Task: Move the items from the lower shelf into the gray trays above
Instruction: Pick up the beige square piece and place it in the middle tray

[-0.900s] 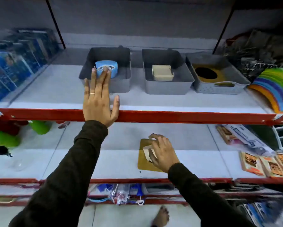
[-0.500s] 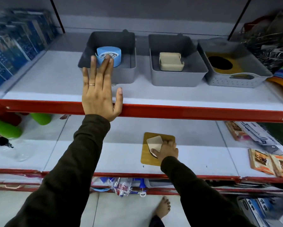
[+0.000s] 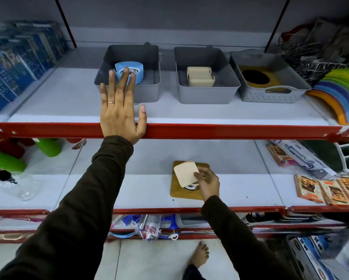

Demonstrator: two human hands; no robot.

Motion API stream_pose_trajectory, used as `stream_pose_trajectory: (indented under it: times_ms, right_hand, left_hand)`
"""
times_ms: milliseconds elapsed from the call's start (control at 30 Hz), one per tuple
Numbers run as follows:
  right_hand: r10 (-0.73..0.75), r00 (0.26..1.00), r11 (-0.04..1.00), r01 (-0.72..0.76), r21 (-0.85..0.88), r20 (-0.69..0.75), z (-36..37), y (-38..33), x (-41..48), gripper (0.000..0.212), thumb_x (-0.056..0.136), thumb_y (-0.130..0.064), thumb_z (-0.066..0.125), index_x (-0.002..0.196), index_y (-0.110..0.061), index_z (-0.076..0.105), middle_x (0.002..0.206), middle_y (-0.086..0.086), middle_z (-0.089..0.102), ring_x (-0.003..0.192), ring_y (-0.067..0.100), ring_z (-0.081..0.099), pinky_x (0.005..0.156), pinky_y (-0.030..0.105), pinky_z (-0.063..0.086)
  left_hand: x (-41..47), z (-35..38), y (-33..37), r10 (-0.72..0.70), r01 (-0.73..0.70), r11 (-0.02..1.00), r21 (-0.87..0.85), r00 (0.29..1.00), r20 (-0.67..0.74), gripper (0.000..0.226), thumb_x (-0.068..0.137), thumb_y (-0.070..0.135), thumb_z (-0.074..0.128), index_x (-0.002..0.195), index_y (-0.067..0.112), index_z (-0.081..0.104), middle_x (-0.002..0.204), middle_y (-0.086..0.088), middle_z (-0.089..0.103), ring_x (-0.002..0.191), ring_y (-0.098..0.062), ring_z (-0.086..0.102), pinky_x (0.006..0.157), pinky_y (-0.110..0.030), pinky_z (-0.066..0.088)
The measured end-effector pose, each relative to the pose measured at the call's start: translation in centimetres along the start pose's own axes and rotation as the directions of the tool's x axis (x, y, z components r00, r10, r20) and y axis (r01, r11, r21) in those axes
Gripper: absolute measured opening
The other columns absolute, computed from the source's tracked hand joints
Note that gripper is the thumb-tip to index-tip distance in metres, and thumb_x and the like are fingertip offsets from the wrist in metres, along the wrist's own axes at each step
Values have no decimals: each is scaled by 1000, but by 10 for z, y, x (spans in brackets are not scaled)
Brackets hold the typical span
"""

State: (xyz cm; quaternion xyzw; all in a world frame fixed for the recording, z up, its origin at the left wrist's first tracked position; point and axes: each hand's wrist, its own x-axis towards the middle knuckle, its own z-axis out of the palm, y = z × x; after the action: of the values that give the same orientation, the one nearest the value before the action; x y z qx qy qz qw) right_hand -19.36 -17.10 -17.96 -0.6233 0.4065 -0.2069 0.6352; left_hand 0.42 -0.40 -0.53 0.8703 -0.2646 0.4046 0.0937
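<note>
My right hand [image 3: 207, 183] grips a pale beige square coaster [image 3: 185, 173] by its lower right corner, tilted up over a wooden board [image 3: 174, 188] on the lower shelf. A small round printed item [image 3: 192, 186] shows under the coaster. My left hand [image 3: 121, 110] lies flat with fingers spread on the red edge of the upper shelf, before the left gray tray [image 3: 147, 91] that holds a blue round item [image 3: 137, 70]. The middle gray tray [image 3: 207, 96] holds a beige holder [image 3: 199, 78]. The right gray tray [image 3: 270, 96] holds a wooden board with a dark disc [image 3: 255, 76].
Blue boxes [image 3: 18, 63] line the upper shelf's left. Wire racks [image 3: 314, 57] and rainbow-coloured plates [image 3: 343, 91] sit at its right. The lower shelf has green and red toys [image 3: 8, 156] at the left and packaged goods [image 3: 327, 188] at the right. My bare foot [image 3: 199, 255] stands on the tiled floor.
My right hand has lifted and tilted the beige coaster up off the wooden board, uncovering a small round item. My left hand stays on the upper shelf edge. The view shifted slightly.
</note>
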Motion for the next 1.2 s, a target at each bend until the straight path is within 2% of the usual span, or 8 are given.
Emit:
stream_pose_trajectory:
  times_ms: [67, 200, 333, 500, 633, 800, 933, 1200]
  right_hand:
    - [-89, 995, 988, 84, 133, 33, -8, -17, -26, 18, 81, -3, 68, 88, -19, 66, 95, 9, 72, 85, 21, 66, 48, 23, 53]
    - [-360, 932, 900, 334, 280, 44, -18, -73, -64, 16, 69, -6, 67, 83, -14, 64, 77, -11, 72, 73, 1, 67, 56, 15, 52]
    - [-515, 857, 796, 468, 383, 24, -27, -143, -81, 16, 69, -7, 69, 85, -12, 65, 81, -2, 69, 75, 8, 67, 56, 29, 57]
    - [-576, 817, 736, 503, 453, 28, -35, -190, -88, 17, 73, -1, 65, 91, -3, 63, 74, -1, 66, 69, 14, 68, 47, 35, 58]
    - [-479, 876, 804, 406, 434, 67, -34, -214, -72, 16, 77, -6, 69, 93, -10, 67, 83, 5, 70, 73, 24, 73, 51, 33, 60]
    - [-467, 884, 866, 462, 191, -20, -21, -286, 21, 17, 80, -8, 74, 88, -21, 66, 100, 18, 72, 89, 35, 74, 70, 40, 63]
    - [-410, 909, 911, 403, -88, -77, 3, -322, 94, 14, 82, -12, 74, 94, -9, 69, 108, 17, 72, 96, 32, 71, 87, 48, 59]
    - [-387, 920, 693, 249, -677, -58, 23, -322, 126, 34, 87, -22, 69, 113, -2, 63, 109, 18, 70, 98, 33, 67, 92, 42, 56]
  left_hand:
    - [0, -2, 1, -3, 3, 1000, -2, 1000, 18, 73, 95, 46, 30, 160, 15, 13, 167, -9, 18, 154, -35, 15, 126, -42, -4]
    - [-2, -5, 1, -18, 18, 1000, -3, 998, 59, 74, 95, 45, 30, 160, 13, 14, 168, -9, 15, 155, -33, 12, 126, -39, -8]
    - [-2, -9, 1, -30, 31, 999, -16, 995, 97, 76, 94, 45, 31, 160, 10, 15, 168, -11, 14, 156, -32, 9, 126, -37, -9]
    - [-1, -11, 2, -35, 40, 998, -40, 992, 120, 77, 94, 44, 31, 160, 10, 14, 169, -9, 11, 157, -28, 3, 128, -37, -7]
    - [-1, -12, 2, -28, 31, 999, -28, 993, 119, 77, 93, 44, 31, 160, 10, 14, 169, -9, 9, 157, -27, 3, 127, -37, -9]
    - [-1, -11, 2, -35, 38, 999, -24, 993, 117, 78, 91, 43, 33, 160, 10, 16, 169, -9, 11, 157, -28, 5, 128, -38, -6]
    - [-1, -8, 1, -37, 43, 998, -49, 993, 108, 78, 90, 44, 37, 159, 10, 21, 168, -9, 15, 157, -28, 6, 128, -37, -3]
    - [2, -1, -3, -23, 24, 1000, -15, 996, 85, 79, 88, 46, 40, 157, 10, 29, 166, -11, 21, 157, -28, 6, 128, -36, -7]
